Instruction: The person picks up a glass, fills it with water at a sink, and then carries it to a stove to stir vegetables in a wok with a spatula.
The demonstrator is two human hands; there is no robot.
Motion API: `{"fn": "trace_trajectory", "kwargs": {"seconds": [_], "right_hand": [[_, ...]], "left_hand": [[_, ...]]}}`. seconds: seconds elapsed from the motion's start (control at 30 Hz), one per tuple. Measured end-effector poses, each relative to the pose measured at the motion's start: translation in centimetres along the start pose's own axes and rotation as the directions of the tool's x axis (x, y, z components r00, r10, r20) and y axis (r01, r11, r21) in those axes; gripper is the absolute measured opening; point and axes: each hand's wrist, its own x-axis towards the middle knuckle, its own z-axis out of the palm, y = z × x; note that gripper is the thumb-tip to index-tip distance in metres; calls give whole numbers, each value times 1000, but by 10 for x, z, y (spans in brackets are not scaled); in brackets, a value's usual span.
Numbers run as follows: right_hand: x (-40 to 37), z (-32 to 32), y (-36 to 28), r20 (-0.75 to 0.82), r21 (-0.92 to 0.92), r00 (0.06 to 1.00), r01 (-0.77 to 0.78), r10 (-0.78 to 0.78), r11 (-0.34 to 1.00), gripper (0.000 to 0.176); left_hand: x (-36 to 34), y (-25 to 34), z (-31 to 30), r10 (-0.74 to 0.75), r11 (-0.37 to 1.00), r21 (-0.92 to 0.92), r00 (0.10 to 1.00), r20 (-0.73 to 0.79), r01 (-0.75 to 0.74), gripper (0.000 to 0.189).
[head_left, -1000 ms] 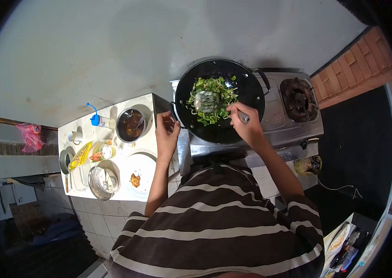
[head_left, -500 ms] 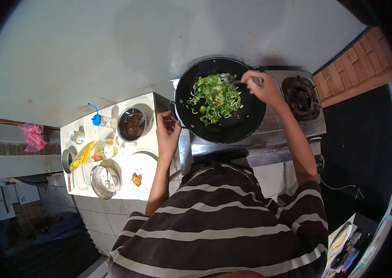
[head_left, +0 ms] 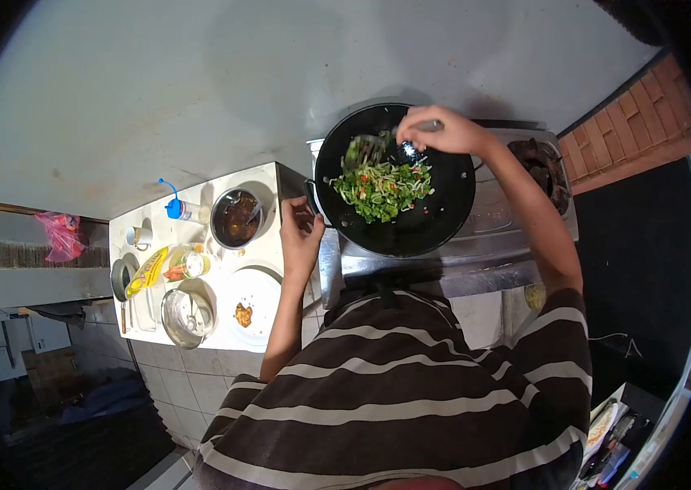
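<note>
A black wok [head_left: 411,237] stands on the stove's left burner, with chopped green vegetables [head_left: 386,192], pale strips and small red bits in it. My right hand [head_left: 439,131] is closed round the handle of a metal slotted spatula [head_left: 368,149]. The spatula's head, smeared by motion, is at the upper left of the vegetables with some greens on it. At the wok's left side, the curled fingers and thumb of my left hand [head_left: 300,229] are on its side handle [head_left: 310,193]; the grip is partly hidden.
Left of the stove, a white table [head_left: 270,184] bears a pot of dark sauce [head_left: 236,219], a white plate with a brown food piece [head_left: 249,304], a metal bowl [head_left: 186,314], a yellow packet [head_left: 148,273] and a blue-capped bottle [head_left: 186,210]. A second burner [head_left: 546,175] lies right of the wok.
My right hand and the spatula have moved left and up across the wok. The vegetables now lie lower, with some lifted on the spatula. My left hand stays at the handle.
</note>
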Motion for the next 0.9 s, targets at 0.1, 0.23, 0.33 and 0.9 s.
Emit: {"fn": "trace_trajectory", "kwargs": {"seconds": [0.1, 0.23, 0.33, 0.9], "right_hand": [[-16, 5, -19, 190, 41, 981, -44, 35, 998, 12], [-50, -3, -60, -82, -98, 989, -131, 123, 987, 15], [-70, 5, -51, -491, -279, 852, -351, 181, 894, 17], [-96, 94, -86, -489, -106, 870, -133, 65, 985, 7]], "left_hand": [[1, 1, -3, -18, 999, 27, 1000, 19, 17, 36], [0, 3, -2, -48, 999, -1, 998, 30, 48, 35], [-1, 4, 0, -32, 999, -13, 999, -1, 32, 37], [1, 1, 1, -28, 1000, -12, 1000, -6, 27, 37]]}}
